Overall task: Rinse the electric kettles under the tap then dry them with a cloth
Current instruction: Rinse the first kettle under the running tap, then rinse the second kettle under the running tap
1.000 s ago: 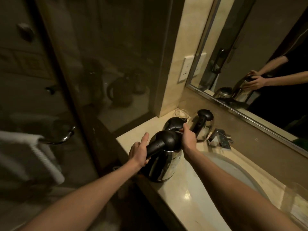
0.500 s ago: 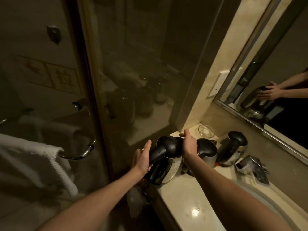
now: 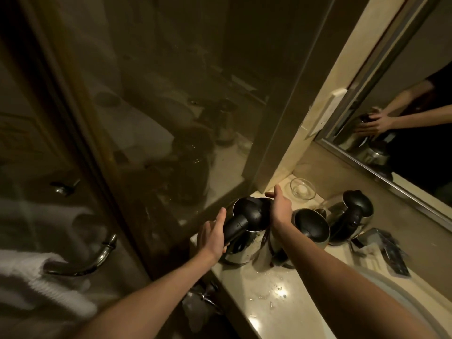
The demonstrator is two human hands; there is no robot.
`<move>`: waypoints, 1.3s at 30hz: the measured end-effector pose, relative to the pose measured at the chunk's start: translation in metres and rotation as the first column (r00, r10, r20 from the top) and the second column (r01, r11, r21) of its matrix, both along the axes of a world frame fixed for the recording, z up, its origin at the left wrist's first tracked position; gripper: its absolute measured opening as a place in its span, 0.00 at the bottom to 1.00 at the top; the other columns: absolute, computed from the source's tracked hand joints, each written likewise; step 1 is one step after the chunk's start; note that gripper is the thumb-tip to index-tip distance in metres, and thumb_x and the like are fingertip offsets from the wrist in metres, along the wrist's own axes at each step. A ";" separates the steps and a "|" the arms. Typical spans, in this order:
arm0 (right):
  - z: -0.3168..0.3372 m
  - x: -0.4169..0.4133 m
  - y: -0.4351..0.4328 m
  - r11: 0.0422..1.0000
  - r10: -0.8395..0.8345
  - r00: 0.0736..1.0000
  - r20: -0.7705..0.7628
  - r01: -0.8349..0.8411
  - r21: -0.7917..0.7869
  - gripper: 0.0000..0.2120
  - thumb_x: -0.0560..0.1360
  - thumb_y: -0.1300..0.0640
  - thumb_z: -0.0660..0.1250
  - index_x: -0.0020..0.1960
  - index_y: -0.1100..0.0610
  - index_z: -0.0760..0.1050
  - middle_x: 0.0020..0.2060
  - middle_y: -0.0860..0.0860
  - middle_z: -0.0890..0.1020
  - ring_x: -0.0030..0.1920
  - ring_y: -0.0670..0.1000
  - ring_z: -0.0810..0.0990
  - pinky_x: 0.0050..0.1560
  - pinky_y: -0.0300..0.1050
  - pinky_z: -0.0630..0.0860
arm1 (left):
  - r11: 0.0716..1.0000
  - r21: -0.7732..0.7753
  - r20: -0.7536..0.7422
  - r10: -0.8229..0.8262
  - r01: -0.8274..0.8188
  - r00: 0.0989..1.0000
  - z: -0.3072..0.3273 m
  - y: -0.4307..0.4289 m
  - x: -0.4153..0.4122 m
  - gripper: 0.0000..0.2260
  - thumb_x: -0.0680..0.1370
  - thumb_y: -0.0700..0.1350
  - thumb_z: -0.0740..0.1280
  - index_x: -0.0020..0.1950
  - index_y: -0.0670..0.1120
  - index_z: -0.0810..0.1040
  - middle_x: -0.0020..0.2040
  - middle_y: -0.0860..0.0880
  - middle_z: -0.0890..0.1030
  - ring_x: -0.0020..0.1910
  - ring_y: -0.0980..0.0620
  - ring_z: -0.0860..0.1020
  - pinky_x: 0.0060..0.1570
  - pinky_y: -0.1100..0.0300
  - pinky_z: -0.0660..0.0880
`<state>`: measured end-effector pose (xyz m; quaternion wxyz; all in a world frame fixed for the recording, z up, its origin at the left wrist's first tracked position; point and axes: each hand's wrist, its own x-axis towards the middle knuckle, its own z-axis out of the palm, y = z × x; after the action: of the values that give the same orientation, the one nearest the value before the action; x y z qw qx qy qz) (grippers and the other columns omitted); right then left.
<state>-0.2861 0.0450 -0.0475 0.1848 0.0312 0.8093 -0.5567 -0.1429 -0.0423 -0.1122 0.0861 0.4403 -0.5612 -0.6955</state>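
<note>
Head view, down along both forearms to the marble counter (image 3: 269,307). Gripping the black handle of the near kettle (image 3: 247,228) with the left hand (image 3: 211,237), fingers curled underneath, thumb pointing up. Pressing the right hand (image 3: 281,207) against the far side of the black lid, fingers straight and spread, going by the mirror (image 3: 403,106). Kettle upright at the counter's edge, held between the two hands. Just right of the right wrist, a second kettle (image 3: 311,227); whether touching, cannot tell. Beyond that, a third kettle (image 3: 354,216). Ahead of the right thumb, a small glass bowl (image 3: 302,189). Further right, past all three kettles, the chrome tap (image 3: 376,241). Under the right forearm, water drops glinting on the counter. Well left of the gripping hand, a white towel (image 3: 36,277) over a curved door handle (image 3: 97,255).
</note>
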 end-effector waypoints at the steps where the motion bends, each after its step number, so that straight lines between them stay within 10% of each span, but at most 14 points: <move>1: -0.002 -0.001 0.000 1.000 -0.001 1.000 0.004 0.001 -0.003 0.26 0.81 0.41 0.51 0.58 0.55 0.81 0.57 0.55 0.81 0.58 0.56 0.77 0.65 0.51 0.67 | 1.000 0.010 0.004 0.006 -0.006 1.000 -0.002 0.001 -0.001 0.34 0.77 0.71 0.58 0.59 0.40 0.75 0.56 0.35 0.78 0.46 0.41 0.79 0.22 0.65 0.71; 7: -0.010 -0.004 -0.001 1.000 -0.013 1.000 0.021 0.013 -0.028 0.25 0.77 0.38 0.53 0.53 0.53 0.82 0.54 0.56 0.83 0.55 0.58 0.80 0.67 0.58 0.70 | 0.996 0.086 0.006 0.028 -0.029 1.000 -0.004 0.005 -0.005 0.25 0.78 0.68 0.59 0.59 0.46 0.72 0.60 0.40 0.75 0.59 0.37 0.79 0.28 0.62 0.74; 14: -0.002 0.000 0.003 0.992 0.096 0.994 0.053 -0.091 -0.082 0.23 0.83 0.44 0.52 0.65 0.60 0.74 0.56 0.56 0.77 0.56 0.53 0.74 0.61 0.47 0.66 | 0.987 -0.134 0.042 -0.082 0.087 0.996 0.010 0.002 0.000 0.28 0.81 0.66 0.55 0.46 0.41 0.75 0.42 0.43 0.77 0.35 0.48 0.78 0.27 0.61 0.74; 17: 0.009 0.004 0.015 0.986 0.147 0.987 0.063 -0.141 -0.083 0.26 0.84 0.44 0.50 0.72 0.61 0.68 0.59 0.55 0.75 0.61 0.53 0.73 0.65 0.49 0.65 | 0.895 -0.407 0.163 -0.124 0.181 0.979 0.020 0.003 0.005 0.27 0.82 0.65 0.52 0.38 0.46 0.75 0.41 0.44 0.79 0.41 0.47 0.81 0.45 0.52 0.80; 23: 0.037 0.013 0.074 0.981 0.165 0.952 -0.259 -0.130 0.146 0.17 0.84 0.46 0.52 0.57 0.57 0.73 0.54 0.55 0.79 0.53 0.53 0.76 0.57 0.50 0.72 | 0.576 -0.792 0.222 -0.034 0.200 0.974 0.050 0.008 0.014 0.22 0.84 0.58 0.53 0.45 0.44 0.77 0.45 0.44 0.80 0.46 0.44 0.79 0.45 0.54 0.72; 30: 0.018 0.013 0.178 0.495 0.638 0.686 -0.349 -0.019 0.868 0.20 0.82 0.43 0.51 0.64 0.53 0.70 0.55 0.53 0.74 0.54 0.53 0.72 0.57 0.50 0.72 | 0.277 -0.931 0.176 -0.230 0.238 0.957 0.070 0.056 -0.006 0.16 0.84 0.55 0.56 0.40 0.47 0.68 0.39 0.50 0.73 0.41 0.48 0.74 0.41 0.52 0.72; 39: -0.001 0.015 0.248 0.318 0.629 0.745 -0.221 0.012 0.948 0.21 0.82 0.43 0.50 0.68 0.52 0.67 0.63 0.55 0.72 0.63 0.57 0.70 0.63 0.53 0.68 | 0.511 -0.739 0.291 -0.346 0.439 0.892 0.033 0.127 -0.054 0.26 0.84 0.60 0.51 0.55 0.42 0.79 0.54 0.41 0.81 0.54 0.42 0.78 0.54 0.49 0.74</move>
<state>-0.2708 0.2932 -0.0485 -0.0009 -0.2033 0.9778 0.0499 -0.1970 0.0845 -0.0793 0.0810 0.2542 -0.8969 -0.3527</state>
